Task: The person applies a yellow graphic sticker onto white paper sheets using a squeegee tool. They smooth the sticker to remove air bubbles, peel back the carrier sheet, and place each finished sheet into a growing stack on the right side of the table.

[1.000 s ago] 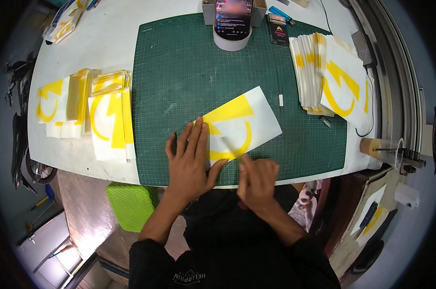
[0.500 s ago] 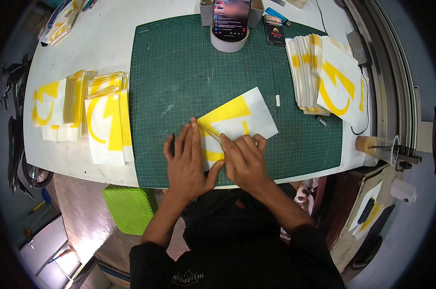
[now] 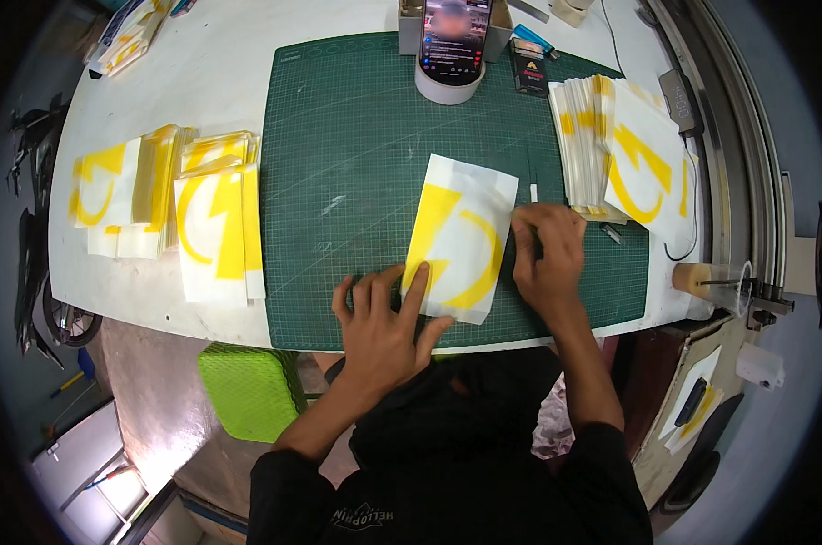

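A white sheet with yellow shapes (image 3: 458, 245) lies upright on the green cutting mat (image 3: 338, 136), close to its front edge. My left hand (image 3: 381, 313) rests at the sheet's lower left, fingers apart, with its index fingertip and thumb on the sheet. Just past the sheet's right edge, my right hand (image 3: 551, 250) hovers or rests with fingers curled together. Whatever may be in those fingers is hidden. Beyond them lies a thin dark tool with a white piece (image 3: 533, 193) on the mat.
Stacks of similar sheets stand at left (image 3: 215, 232) and right (image 3: 579, 136). A phone (image 3: 454, 41) leans on a white roll (image 3: 449, 91) at the back, beside a small black box (image 3: 529, 68). A cup of brown drink (image 3: 702, 280) sits by the right edge.
The sheet has turned from slanted to nearly upright. My right hand has moved right, off its lower left part, and the thin strip along that edge no longer shows. The view has shifted slightly.
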`<action>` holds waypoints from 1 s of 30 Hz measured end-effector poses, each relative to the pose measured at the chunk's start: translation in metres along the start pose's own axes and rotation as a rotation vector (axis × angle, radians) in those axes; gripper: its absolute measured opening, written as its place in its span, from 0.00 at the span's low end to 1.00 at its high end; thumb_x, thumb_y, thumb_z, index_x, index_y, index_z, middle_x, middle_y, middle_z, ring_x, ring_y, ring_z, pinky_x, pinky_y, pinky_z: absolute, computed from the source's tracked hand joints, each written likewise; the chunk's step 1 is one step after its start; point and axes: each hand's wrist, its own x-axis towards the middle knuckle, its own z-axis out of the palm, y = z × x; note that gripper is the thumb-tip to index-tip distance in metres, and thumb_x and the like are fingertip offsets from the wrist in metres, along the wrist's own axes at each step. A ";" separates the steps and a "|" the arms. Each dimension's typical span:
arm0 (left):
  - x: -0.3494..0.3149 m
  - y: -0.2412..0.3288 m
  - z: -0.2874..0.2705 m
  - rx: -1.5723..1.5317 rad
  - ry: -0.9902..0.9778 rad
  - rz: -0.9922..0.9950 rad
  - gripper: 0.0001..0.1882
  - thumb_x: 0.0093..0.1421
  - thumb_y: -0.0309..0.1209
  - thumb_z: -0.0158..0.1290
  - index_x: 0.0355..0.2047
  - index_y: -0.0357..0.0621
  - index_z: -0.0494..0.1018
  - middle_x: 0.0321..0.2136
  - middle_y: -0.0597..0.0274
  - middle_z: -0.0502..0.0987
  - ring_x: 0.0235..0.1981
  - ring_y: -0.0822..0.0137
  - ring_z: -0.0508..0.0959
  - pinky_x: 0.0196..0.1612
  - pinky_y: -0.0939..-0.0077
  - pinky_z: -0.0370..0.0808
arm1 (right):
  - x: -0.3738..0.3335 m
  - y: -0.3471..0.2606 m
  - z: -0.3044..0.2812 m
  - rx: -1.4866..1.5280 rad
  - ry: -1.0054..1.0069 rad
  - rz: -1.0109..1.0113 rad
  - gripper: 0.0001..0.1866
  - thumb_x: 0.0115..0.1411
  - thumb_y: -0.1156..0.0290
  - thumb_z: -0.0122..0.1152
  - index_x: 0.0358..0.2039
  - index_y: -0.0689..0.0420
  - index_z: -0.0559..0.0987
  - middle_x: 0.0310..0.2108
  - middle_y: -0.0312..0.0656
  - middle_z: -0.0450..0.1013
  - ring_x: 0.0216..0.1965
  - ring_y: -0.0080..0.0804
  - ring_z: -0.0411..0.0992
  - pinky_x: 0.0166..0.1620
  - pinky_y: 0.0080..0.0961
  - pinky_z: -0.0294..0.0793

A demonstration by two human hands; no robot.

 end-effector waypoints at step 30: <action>0.073 -0.038 -0.004 0.025 -0.006 0.286 0.26 0.62 0.49 0.61 0.58 0.54 0.79 0.67 0.53 0.69 0.70 0.47 0.64 0.73 0.38 0.52 | -0.087 0.010 -0.087 0.018 -0.293 0.031 0.09 0.51 0.74 0.67 0.35 0.52 0.84 0.42 0.36 0.83 0.39 0.32 0.79 0.58 0.50 0.65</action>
